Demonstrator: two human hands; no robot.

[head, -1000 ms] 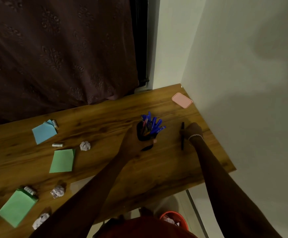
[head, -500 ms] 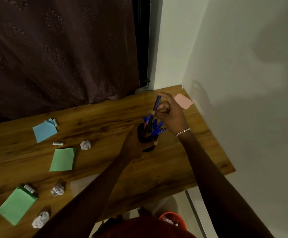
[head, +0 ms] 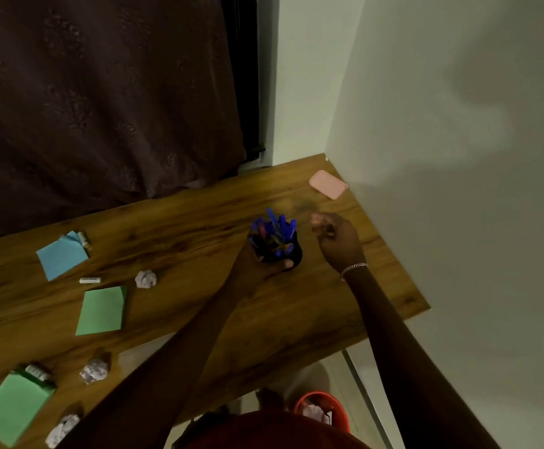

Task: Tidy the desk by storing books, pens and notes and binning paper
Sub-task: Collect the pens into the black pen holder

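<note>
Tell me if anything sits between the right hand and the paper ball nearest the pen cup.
Yes. The pen cup, gripped by the left hand, stands directly between the right hand and that paper ball. The right hand would probably have to reach over or around them.

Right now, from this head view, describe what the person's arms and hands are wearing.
The left forearm and right forearm are bare, with no sleeve in view. The right hand has a thin silver chain bracelet at its wrist. The left hand shows no glove or watch; the light is too dim to tell whether there are rings.
</note>
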